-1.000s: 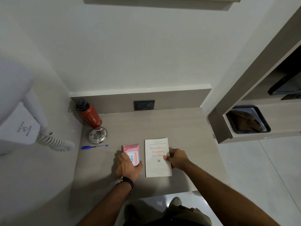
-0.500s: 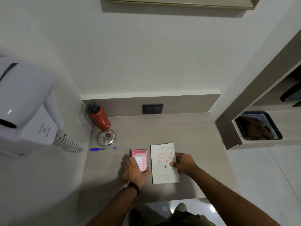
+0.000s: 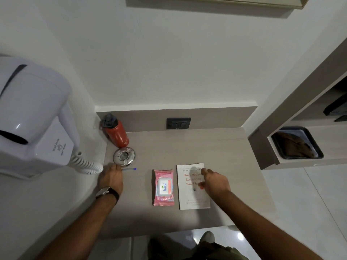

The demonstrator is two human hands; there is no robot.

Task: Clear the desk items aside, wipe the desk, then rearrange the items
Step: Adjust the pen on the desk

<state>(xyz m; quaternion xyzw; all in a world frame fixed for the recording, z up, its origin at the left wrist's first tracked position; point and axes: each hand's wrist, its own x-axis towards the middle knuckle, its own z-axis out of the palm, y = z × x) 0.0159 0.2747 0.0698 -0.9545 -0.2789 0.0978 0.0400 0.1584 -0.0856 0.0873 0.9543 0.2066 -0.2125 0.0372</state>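
Note:
On the grey desk [image 3: 187,147] lie a pink wipes pack [image 3: 163,186] and, beside it on the right, a white book [image 3: 193,202]. A blue pen [image 3: 130,169] lies further left, in front of a round metal dish [image 3: 124,156] and a red bottle [image 3: 116,135] in the back left corner. My left hand [image 3: 111,178] covers the pen's left end with its fingers curled down on it; the pen stays flat on the desk. My right hand [image 3: 214,182] hovers over the book's right half, fingers loose, holding nothing.
A white wall hair dryer [image 3: 33,128] with a coiled cord [image 3: 86,164] hangs at the left edge of the desk. A black socket [image 3: 178,123] sits in the back panel. To the right, a shelf unit holds a black tray [image 3: 293,128].
My left hand let go of the wipes pack and moved left onto the pen. My right hand lifted off the book's edge and now hovers over the cover.

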